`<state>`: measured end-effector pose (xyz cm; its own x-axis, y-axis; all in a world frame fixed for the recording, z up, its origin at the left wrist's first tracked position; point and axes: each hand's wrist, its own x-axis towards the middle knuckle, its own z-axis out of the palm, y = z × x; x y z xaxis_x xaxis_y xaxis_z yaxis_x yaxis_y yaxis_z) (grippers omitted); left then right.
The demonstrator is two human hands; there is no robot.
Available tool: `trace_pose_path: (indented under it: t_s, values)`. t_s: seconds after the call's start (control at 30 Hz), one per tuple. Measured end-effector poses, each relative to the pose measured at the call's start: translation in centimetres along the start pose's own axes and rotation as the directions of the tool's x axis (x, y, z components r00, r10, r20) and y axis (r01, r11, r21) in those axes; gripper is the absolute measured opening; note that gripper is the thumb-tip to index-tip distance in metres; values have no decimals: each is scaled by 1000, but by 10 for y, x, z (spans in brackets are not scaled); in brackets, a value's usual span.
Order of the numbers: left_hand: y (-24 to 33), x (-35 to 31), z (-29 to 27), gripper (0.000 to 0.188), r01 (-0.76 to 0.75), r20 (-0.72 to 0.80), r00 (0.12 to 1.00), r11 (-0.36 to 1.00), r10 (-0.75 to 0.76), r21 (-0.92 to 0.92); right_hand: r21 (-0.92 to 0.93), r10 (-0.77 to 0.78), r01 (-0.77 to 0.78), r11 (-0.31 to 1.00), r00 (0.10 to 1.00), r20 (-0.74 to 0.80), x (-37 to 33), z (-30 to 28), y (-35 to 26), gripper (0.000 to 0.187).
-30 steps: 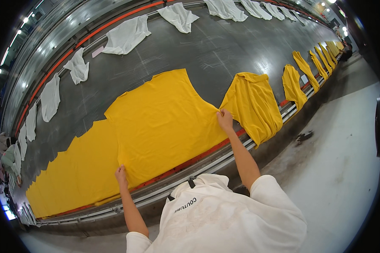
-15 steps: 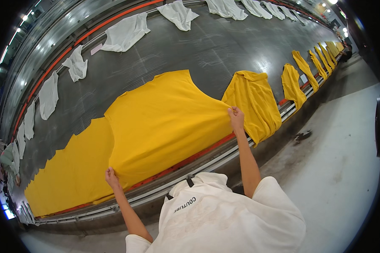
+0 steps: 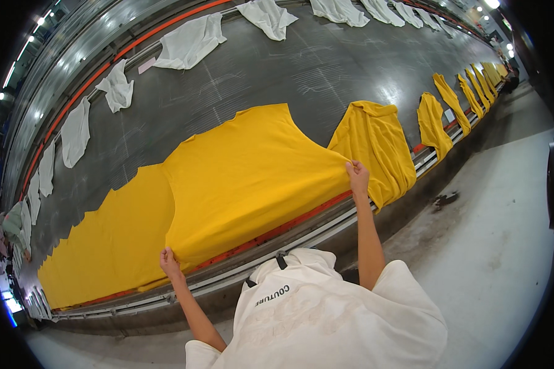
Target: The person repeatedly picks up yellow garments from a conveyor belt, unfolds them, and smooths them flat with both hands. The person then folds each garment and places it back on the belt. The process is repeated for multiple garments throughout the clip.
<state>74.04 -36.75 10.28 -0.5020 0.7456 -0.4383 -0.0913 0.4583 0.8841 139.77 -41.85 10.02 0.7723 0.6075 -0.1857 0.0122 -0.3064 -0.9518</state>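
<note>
A yellow fabric panel (image 3: 252, 172) lies spread on the long dark table, its near edge stretched between my two hands. My left hand (image 3: 170, 263) pinches the panel's near left corner, close to the table's rail. My right hand (image 3: 358, 177) grips its near right corner, which is drawn out to a point. On the left, the panel meets other flat yellow panels (image 3: 117, 234) that run along the table with a stepped far edge. Just beyond my right hand lies a crumpled yellow piece (image 3: 378, 147), partly hanging over the near edge.
More yellow pieces (image 3: 434, 126) lie along the near edge to the right. White cloth pieces (image 3: 191, 43) line the far edge of the dark table (image 3: 277, 74). A rail with a red strip (image 3: 271, 232) borders the near side. A person (image 3: 509, 80) is at the far right end.
The view has shifted a little, so the scene sits slightly farther right. Both hands keep their hold on the yellow panel's corners; the right hand has moved slightly right.
</note>
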Motion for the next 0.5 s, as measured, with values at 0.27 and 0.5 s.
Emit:
trace_pose_path:
  t_s: [0.27,0.5]
  values:
    - [-2,-10,-10,18,13,-8,1000,998,-12,62,-1,39,-39,999,999,-3,-8,-5,-4,33]
    - [-17,-12,-14,19,4,0,1000,998,-4,67,-7,18,-19,1000,1000,-9,-7,-8,3,34]
